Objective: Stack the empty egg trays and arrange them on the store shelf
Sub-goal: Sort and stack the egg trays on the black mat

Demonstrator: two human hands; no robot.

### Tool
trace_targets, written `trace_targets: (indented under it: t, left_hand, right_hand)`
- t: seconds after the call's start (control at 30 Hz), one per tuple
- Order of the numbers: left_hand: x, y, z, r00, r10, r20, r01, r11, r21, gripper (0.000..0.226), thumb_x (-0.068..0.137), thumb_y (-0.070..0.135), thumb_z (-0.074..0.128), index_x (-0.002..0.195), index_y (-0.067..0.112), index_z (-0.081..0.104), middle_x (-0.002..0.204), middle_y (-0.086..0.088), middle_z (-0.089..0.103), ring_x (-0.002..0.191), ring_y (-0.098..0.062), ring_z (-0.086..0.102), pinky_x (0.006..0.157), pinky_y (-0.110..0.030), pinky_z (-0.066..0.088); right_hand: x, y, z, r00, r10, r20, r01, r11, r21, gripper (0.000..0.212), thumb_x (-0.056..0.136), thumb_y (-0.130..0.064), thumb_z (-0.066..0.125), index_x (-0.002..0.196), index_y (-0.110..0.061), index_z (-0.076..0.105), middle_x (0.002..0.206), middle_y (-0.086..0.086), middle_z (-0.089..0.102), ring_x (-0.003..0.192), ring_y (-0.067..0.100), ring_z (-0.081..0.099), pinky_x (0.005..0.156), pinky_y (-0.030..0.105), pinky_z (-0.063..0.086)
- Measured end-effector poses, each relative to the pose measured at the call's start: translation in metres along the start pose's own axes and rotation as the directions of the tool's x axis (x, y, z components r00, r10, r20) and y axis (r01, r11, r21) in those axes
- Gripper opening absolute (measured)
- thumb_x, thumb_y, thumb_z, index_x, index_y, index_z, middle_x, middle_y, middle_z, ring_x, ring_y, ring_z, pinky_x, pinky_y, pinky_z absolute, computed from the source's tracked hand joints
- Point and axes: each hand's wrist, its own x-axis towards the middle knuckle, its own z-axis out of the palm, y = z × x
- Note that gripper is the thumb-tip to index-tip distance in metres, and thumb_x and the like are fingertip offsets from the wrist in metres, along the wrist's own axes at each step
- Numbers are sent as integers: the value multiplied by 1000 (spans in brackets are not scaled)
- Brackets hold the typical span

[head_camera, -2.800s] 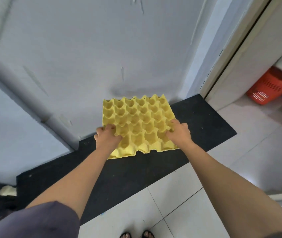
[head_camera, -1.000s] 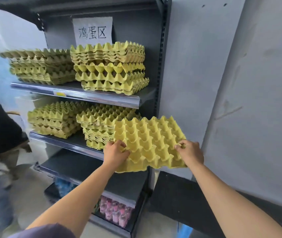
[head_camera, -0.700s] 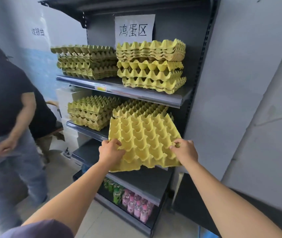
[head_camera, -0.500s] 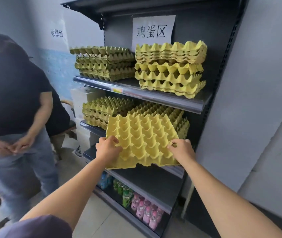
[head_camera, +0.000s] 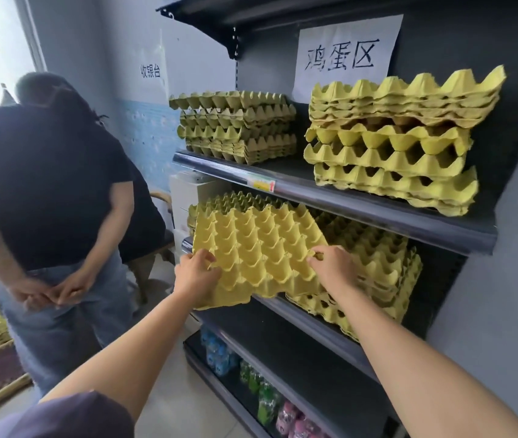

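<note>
The left hand (head_camera: 196, 273) and right hand (head_camera: 335, 268) each grip the tray (head_camera: 257, 245) at its near edge, fingers curled into its cups. It hangs tilted over the middle shelf (head_camera: 298, 317) front edge, before the left stack (head_camera: 219, 200), beside the right stack (head_camera: 381, 273).

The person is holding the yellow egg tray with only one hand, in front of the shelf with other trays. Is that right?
Not quite. The head view shows both hands on it: the left hand grips the yellow egg tray at its left edge and the right hand grips its right side. It is in front of the shelf with other trays.
</note>
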Motion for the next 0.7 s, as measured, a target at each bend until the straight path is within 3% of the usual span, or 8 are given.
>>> trace_targets:
  t: [0.07, 0.2, 0.47, 0.6, 0.7]
  left_hand:
    - [18, -6, -1, 1000, 4, 13, -4, 1000, 10, 31, 85, 23, 57, 116, 22, 54, 129, -13, 43, 122, -31, 36, 98, -38, 32]
    - [63, -15, -4, 999, 25, 28, -25, 1000, 18, 31, 85, 25, 58, 115, 21, 55, 127, -13, 45, 120, -31, 39, 96, -37, 34]
    - [167, -36, -23, 982, 171, 74, -172, 985, 3, 31, 89, 26, 57, 118, 18, 54, 134, -9, 40, 117, -26, 43, 98, -34, 36]
    - [222, -39, -38, 951, 296, 85, -303, 950, 75, 33, 91, 28, 54, 120, 15, 55, 136, -9, 40, 114, -29, 49, 95, -35, 38]
    - [252, -40, -41, 921, 379, 89, -389, 907, 163, 36, 91, 36, 49, 123, 20, 52, 138, -7, 40, 112, -30, 51, 92, -37, 42]
  right_hand:
    - [12, -8, 9, 1000, 5, 1, -5, 1000, -17, 31, 94, -30, 56, 123, -21, 62, 132, 6, 51, 89, 19, 60, 69, 29, 52]
    - [42, -25, 34, 1000, 2, -9, -2, 1000, -23, 30, 94, -30, 55, 121, -21, 63, 148, -3, 34, 92, 16, 59, 59, 25, 45]
    - [91, -75, 93, 983, 119, -137, -117, 993, 24, 30, 94, -30, 55, 121, -21, 63, 143, -6, 43, 111, 17, 56, 76, 29, 51]
    - [109, -102, 116, 946, 241, -215, -229, 970, 81, 29, 95, -29, 54, 121, -21, 63, 136, -9, 49, 106, 17, 57, 69, 25, 43]
    - [120, -118, 130, 913, 306, -268, -282, 951, 124, 28, 94, -30, 54, 120, -21, 63, 133, -9, 52, 102, 17, 59, 67, 26, 48]
